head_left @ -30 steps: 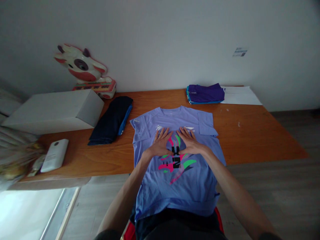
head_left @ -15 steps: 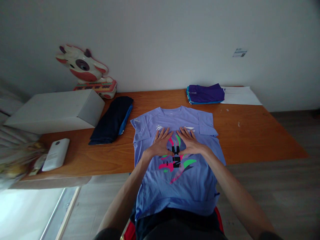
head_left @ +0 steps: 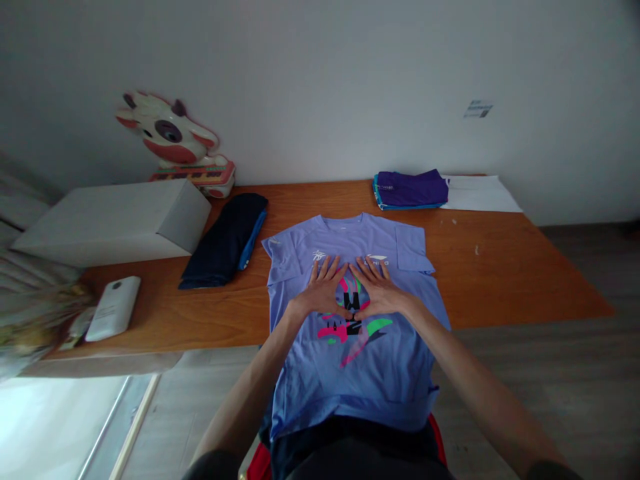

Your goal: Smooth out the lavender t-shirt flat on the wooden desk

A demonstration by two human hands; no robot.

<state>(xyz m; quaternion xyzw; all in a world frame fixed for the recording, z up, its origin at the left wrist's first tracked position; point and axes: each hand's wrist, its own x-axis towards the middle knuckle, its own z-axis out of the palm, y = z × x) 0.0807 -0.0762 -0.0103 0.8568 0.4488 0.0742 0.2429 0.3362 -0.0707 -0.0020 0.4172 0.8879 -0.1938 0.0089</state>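
- While both hands lie flat on the light purple T-shirt, the left hand and the right hand press palm-down on the chest area, holding nothing.
- Left hand fingers are spread and extended; right hand fingers are likewise spread and extended. The index fingertips and the thumb tips of the two hands meet or nearly meet, framing part of the colourful print.
- The T-shirt lies face-up on the table; its collar is just beyond the fingertips, and its lower part hangs over the table edge on the wrist side of the fingers.
- A folded dark navy garment lies on the table well apart from the left hand fingers, on their outer side.
- A white box and a white device lie further out beyond that garment.
- A folded purple stack lies beyond the right hand fingers, near the wall, touching a sheet of white paper.
- A cow-shaped toy stands far beyond the left hand fingers, against the wall.
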